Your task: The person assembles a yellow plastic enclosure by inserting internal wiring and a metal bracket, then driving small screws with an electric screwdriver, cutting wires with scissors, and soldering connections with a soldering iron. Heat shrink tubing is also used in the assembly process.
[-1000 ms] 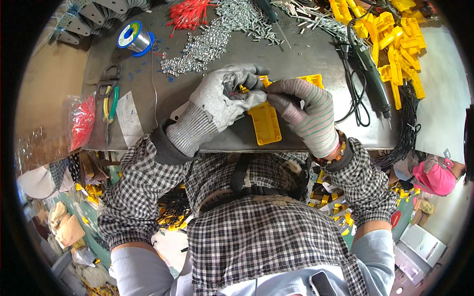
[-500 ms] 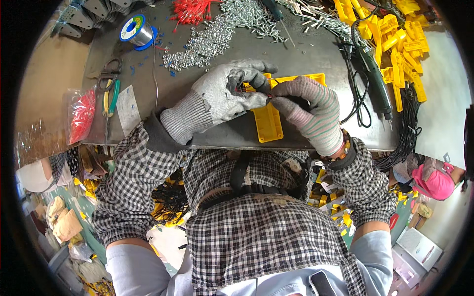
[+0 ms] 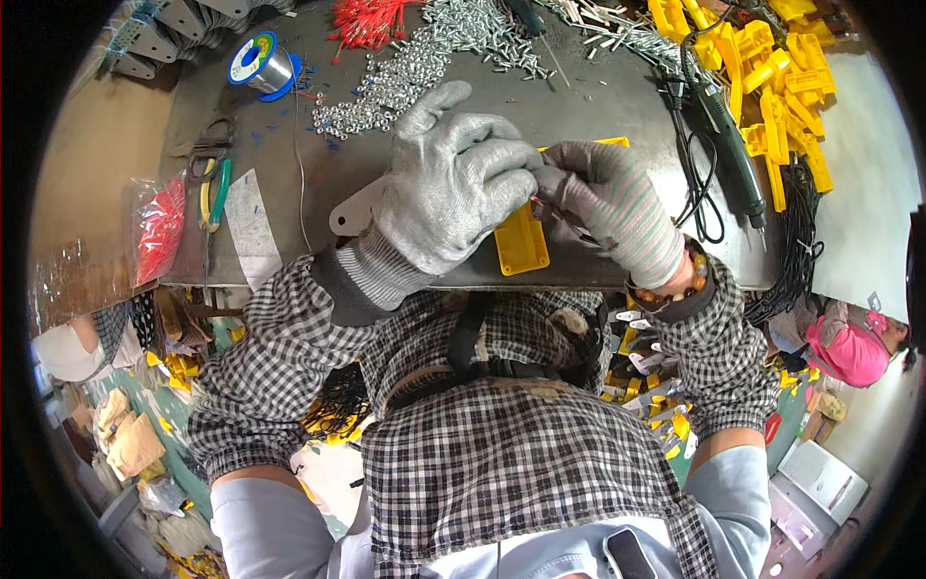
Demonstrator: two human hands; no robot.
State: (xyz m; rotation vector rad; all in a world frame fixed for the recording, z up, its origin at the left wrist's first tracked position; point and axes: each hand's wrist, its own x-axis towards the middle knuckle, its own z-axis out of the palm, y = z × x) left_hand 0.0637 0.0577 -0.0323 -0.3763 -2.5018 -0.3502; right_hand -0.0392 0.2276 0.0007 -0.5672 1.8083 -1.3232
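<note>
Both gloved hands meet over the yellow plate (image 3: 522,243) at the near edge of the table (image 3: 598,106). The left hand (image 3: 451,188) curls over the plate's top, fingers bent; whether it grips anything I cannot tell. The right hand (image 3: 610,207) pinches something small, hidden. Screws (image 3: 405,72) lie beyond the plate, the screwdriver (image 3: 728,145) right of it.

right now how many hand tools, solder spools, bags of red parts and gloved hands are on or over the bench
gloved hands: 2, left hand and right hand, both on the yellow plate
solder spool: 1
bag of red parts: 1
electric screwdriver: 1
pliers: 1
total: 6
</note>
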